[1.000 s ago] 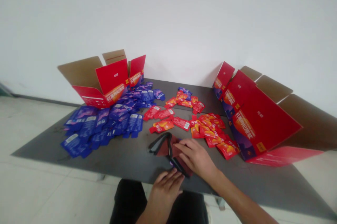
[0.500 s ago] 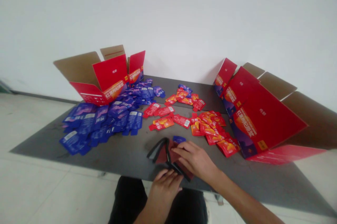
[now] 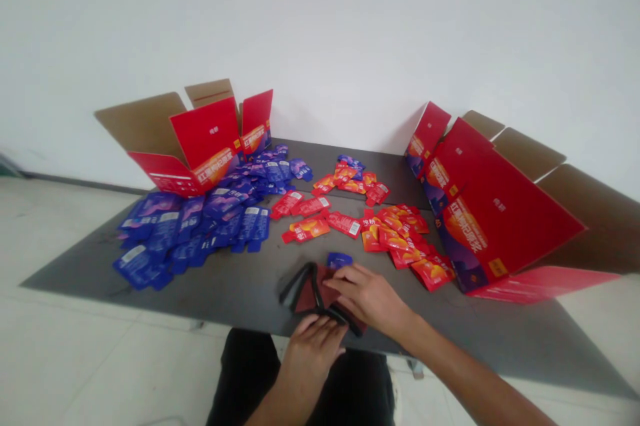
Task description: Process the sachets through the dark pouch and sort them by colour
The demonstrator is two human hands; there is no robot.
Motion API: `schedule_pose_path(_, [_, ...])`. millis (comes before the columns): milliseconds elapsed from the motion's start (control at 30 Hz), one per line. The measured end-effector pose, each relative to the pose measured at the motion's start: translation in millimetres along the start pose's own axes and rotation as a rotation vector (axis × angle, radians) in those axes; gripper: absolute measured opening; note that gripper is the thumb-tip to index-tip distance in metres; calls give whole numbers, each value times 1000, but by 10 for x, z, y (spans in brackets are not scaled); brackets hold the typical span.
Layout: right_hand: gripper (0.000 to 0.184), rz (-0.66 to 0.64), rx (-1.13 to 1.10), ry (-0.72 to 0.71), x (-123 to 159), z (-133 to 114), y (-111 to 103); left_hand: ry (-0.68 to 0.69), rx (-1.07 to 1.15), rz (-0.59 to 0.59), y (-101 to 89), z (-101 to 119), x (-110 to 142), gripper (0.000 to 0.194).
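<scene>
A dark red pouch with black edging (image 3: 309,287) lies open at the near edge of the grey table (image 3: 240,293). My right hand (image 3: 371,298) rests on the pouch, fingers curled over its right half. My left hand (image 3: 313,353) sits at the table's front edge, fingertips touching the pouch's black rim from below. A single blue sachet (image 3: 339,259) lies just behind the pouch, close to my right fingertips.
A heap of blue sachets (image 3: 200,229) covers the left of the table, red and orange sachets (image 3: 395,239) the middle right. An open red carton (image 3: 200,146) stands at the back left, a larger one (image 3: 490,213) lies tipped at the right. White wall behind.
Both hands stay on the pouch with small finger shifts. The blue sachet behind the pouch has come into view. The camera has tilted slightly, lifting the scene in the picture.
</scene>
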State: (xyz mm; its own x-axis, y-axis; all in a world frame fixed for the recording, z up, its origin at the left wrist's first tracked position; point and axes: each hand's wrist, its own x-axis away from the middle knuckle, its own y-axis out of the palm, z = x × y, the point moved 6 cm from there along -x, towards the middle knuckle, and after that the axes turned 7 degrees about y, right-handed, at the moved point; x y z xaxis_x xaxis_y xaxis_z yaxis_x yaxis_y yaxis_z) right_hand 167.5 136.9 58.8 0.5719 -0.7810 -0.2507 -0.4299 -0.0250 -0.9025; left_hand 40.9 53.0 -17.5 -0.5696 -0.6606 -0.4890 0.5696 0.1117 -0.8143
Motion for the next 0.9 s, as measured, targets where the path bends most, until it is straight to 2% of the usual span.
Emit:
schedule_pose_path(100, [28,5,-1,12,-76,119,76,28,-28,-30,-6,11,-6,32])
schedule_pose_path(200, [26,101,95,104,-332,423,-15,51,-64,-59,-28,15,-21,36])
schedule_pose_path(267, [28,145,135,139,-406,499,-108,50,-72,-62,-39,13,-27,36])
schedule_pose_path(333, [31,173,117,124,-325,400,-165,53,-73,-67,-29,18,-23,38])
schedule_pose_path(400, [34,147,55,68,-136,193,-135,38,-63,-54,-17,14,-10,34])
schedule_pose_path(500, [31,13,-35,-17,92,-30,40,4,-37,-32,-9,0,9,27])
schedule_pose_path(600, [28,53,-35,24,-6,123,98,31,-40,-40,-27,12,1,32])
schedule_pose_path(733, [28,129,71,100,-366,483,-26,68,-64,-63,-62,24,-32,33])
schedule_pose_path(800, [29,152,94,113,-399,486,-116,66,-63,-49,-68,22,-37,32])
schedule_pose_path(900, [33,159,53,84,-186,242,-144,48,-46,-17,-43,16,-16,30])
